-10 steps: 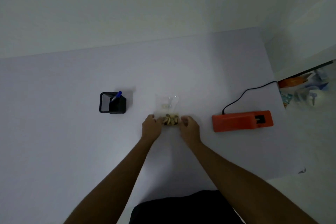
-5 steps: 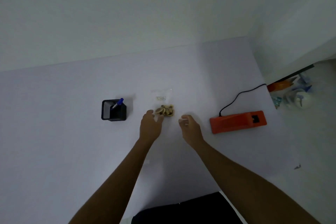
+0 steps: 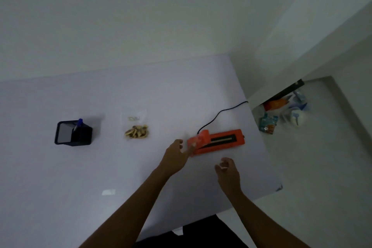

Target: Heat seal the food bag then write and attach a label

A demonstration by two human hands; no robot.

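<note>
A clear food bag with beige pieces lies flat on the white table, a small white label on its upper part. To its right sits the orange heat sealer, its lid raised and a dark strip showing. My left hand reaches across with fingers stretched out, their tips touching the sealer's left end. My right hand hovers in front of the sealer, fingers loosely curled, holding nothing. Neither hand touches the bag.
A black pen holder with a blue pen stands at the left. The sealer's black cord runs to the table's right edge. Beyond that edge lie orange and blue packets. A small pale slip lies near me.
Both hands left the bag and moved right to the sealer. The sealer's lid is now up, showing its strip. The view swung to the right.
</note>
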